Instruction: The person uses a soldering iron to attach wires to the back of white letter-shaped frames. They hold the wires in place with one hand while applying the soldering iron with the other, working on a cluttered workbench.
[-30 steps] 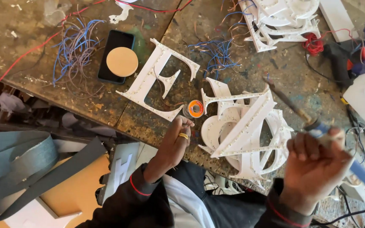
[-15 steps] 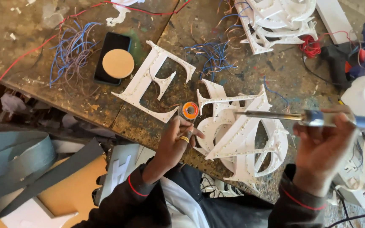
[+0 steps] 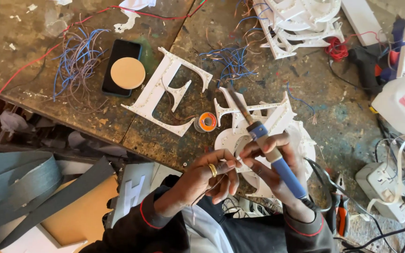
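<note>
My right hand (image 3: pixel 273 161) grips a blue-handled soldering iron (image 3: pixel 268 145), its metal tip pointing up and left over a pile of white plastic letter shapes (image 3: pixel 277 119). My left hand (image 3: pixel 212 175), with a gold ring, pinches a thin wire close to the right fingers, just above the front edge of the wooden bench (image 3: pixel 71 112). A small orange spool of solder (image 3: pixel 207 122) sits just beyond the hands. A white letter-shaped piece with small holes (image 3: pixel 165 96) lies flat to the left of the spool.
A black phone with a round tan disc (image 3: pixel 126 71) lies by loose blue wires (image 3: pixel 78 63). More white letters (image 3: pixel 301 21), a red wire coil (image 3: pixel 337 48), a black glue gun (image 3: pixel 366 65) and a white power strip (image 3: pixel 385 189) crowd the right. Grey straps (image 3: pixel 19 182) hang below left.
My right hand swung the soldering iron from the far right in toward the left hand, and the two hands now meet over the bench edge.
</note>
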